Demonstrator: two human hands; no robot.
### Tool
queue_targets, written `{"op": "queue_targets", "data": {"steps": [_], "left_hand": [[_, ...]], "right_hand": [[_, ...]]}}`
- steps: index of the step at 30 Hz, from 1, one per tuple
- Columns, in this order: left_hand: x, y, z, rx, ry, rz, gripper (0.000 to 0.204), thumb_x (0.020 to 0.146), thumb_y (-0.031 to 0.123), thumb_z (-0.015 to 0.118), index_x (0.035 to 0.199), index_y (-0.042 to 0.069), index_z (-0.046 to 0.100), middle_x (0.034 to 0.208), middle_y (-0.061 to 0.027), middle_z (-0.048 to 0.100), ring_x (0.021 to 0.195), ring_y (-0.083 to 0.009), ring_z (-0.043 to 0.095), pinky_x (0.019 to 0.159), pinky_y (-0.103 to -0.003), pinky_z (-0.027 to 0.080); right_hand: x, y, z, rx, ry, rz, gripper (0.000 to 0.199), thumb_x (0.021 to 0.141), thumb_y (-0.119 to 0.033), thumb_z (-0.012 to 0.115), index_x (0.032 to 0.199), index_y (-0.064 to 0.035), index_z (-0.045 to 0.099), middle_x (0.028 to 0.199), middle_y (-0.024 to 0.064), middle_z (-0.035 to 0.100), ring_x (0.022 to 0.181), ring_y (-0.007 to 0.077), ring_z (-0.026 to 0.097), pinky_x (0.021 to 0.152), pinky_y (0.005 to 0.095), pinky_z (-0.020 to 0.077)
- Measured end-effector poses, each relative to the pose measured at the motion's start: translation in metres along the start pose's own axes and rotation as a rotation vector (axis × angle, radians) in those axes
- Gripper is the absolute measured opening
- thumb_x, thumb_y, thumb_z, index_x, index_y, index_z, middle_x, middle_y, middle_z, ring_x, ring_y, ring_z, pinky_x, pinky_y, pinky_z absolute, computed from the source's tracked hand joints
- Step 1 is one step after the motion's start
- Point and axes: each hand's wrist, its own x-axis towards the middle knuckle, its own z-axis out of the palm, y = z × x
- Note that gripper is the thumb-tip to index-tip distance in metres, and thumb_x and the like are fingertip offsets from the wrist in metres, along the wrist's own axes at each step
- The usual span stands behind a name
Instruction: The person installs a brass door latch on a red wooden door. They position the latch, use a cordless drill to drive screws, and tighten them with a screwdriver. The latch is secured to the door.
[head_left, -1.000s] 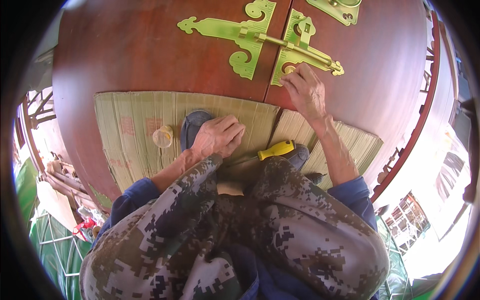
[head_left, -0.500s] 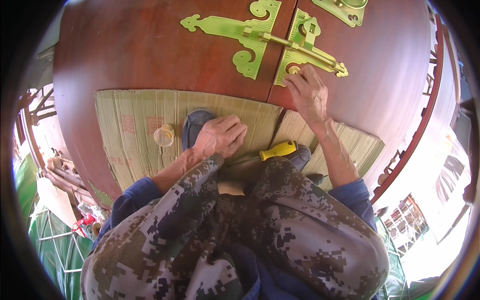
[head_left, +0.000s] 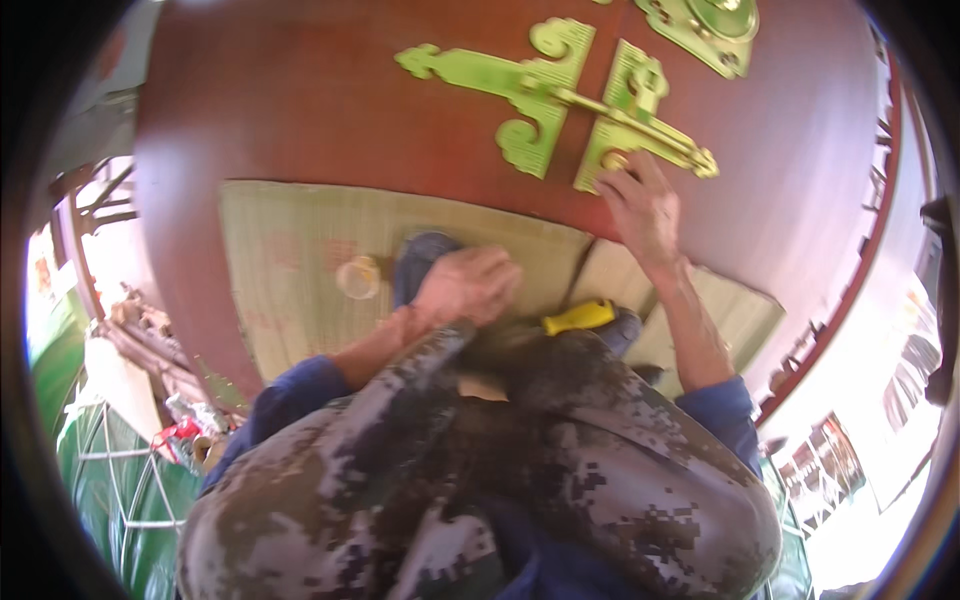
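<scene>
View: gold bolt [head_left: 640, 123], right hand [head_left: 645, 205] and left hand [head_left: 468, 285] are being carried together rightward and slightly downward since the earlier frame; their spacing is being roughly kept;
Bolt's long axis: a slant is being followed from upper left to lower right, across the seam between the red-brown door panels [head_left: 300, 110];
Right hand: it is being held just below the bolt, much nearer than the left; its fingers are being kept bent by the lower scroll of the right gold plate [head_left: 597, 170]; whether anything is being pinched cannot be told;
Left hand: it is being held curled beside a dark shoe [head_left: 415, 265], well apart from the bolt; its contents are being hidden;
Yellow screwdriver handle [head_left: 580, 317]: nearer the left hand, its right end is being tilted upward.
</scene>
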Motion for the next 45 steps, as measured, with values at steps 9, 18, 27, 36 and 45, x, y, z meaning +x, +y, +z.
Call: {"op": "queue_targets", "data": {"steps": [9,18,27,36,45], "left_hand": [[0.020,0.024,-0.016,0.160,0.101,0.030,0.011,0.085,0.006,0.070,0.095,0.007,0.065,0.087,-0.0086,0.062,0.075,-0.0282,0.067,0.065,-0.038,0.056],[0.021,0.011,-0.019,0.149,0.072,0.106,0.013,0.082,0.005,0.071,0.094,0.006,0.066,0.088,-0.0093,0.062,0.074,-0.0278,0.066,0.062,-0.037,0.054],[0.024,0.025,-0.019,0.128,0.130,0.011,0.012,0.086,0.005,0.071,0.095,0.006,0.064,0.087,-0.0101,0.059,0.076,-0.0316,0.065,0.065,-0.042,0.054],[0.025,0.029,-0.021,0.120,0.128,0.015,0.013,0.085,-0.001,0.072,0.097,0.002,0.069,0.088,-0.0109,0.064,0.074,-0.0321,0.068,0.065,-0.041,0.055],[0.026,0.029,-0.022,0.124,0.107,-0.003,0.011,0.086,0.001,0.071,0.096,0.003,0.067,0.087,-0.0110,0.062,0.074,-0.0323,0.066,0.065,-0.042,0.055]], "right_hand": [[0.003,-0.008,-0.005,-0.031,-0.025,0.059,0.010,0.081,-0.009,0.081,0.084,-0.0083,0.071,0.086,0.0069,0.051,0.079,0.0256,0.061,0.067,0.0404,0.0532],[0.004,-0.008,-0.002,-0.044,-0.009,0.042,0.017,0.082,-0.014,0.080,0.084,-0.0064,0.065,0.091,0.0087,0.055,0.087,0.0288,0.064,0.071,0.0423,0.0550],[0.000,0.001,-0.007,-0.034,-0.068,0.001,0.020,0.087,-0.014,0.078,0.106,-0.0136,0.075,0.093,0.0063,0.056,0.088,0.0251,0.065,0.072,0.0401,0.0568],[0.000,-0.004,-0.002,-0.089,0.008,-0.044,0.008,0.087,-0.012,0.078,0.094,-0.0111,0.075,0.090,0.0050,0.054,0.086,0.0237,0.064,0.067,0.0393,0.0571],[0.000,-0.009,-0.001,-0.120,0.066,-0.054,0.008,0.087,-0.012,0.077,0.091,-0.0085,0.071,0.092,0.0057,0.058,0.089,0.0241,0.065,0.066,0.0385,0.0570]]}}
